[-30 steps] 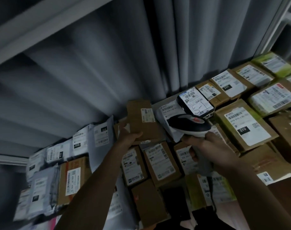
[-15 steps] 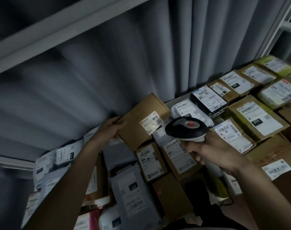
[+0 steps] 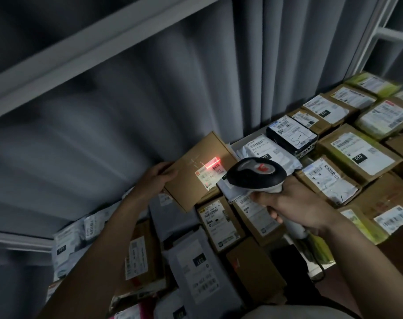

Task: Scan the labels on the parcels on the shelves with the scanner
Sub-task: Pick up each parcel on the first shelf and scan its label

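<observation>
My left hand (image 3: 157,180) grips the left edge of a flat brown cardboard parcel (image 3: 189,173), tilted up off the pile against the grey curtain. Its white label (image 3: 209,172) faces me, and a red scan line glows across the label's top barcode. My right hand (image 3: 294,203) grips the handle of a black and white scanner (image 3: 256,172), whose head points at that label from the right, a short way off. Many labelled parcels lie on the shelf around and below both hands.
A black box (image 3: 292,137), a white mailer bag (image 3: 265,149) and brown boxes (image 3: 357,153) fill the shelf to the right. Grey mailer bags (image 3: 195,265) and cartons (image 3: 140,256) lie lower left. A white shelf beam (image 3: 103,56) runs overhead; a white rack frame (image 3: 380,31) stands far right.
My left hand has shifted the brown parcel left and laid it flatter, label towards the scanner. The scanner's red line now glows on the label; it was not lit before.
</observation>
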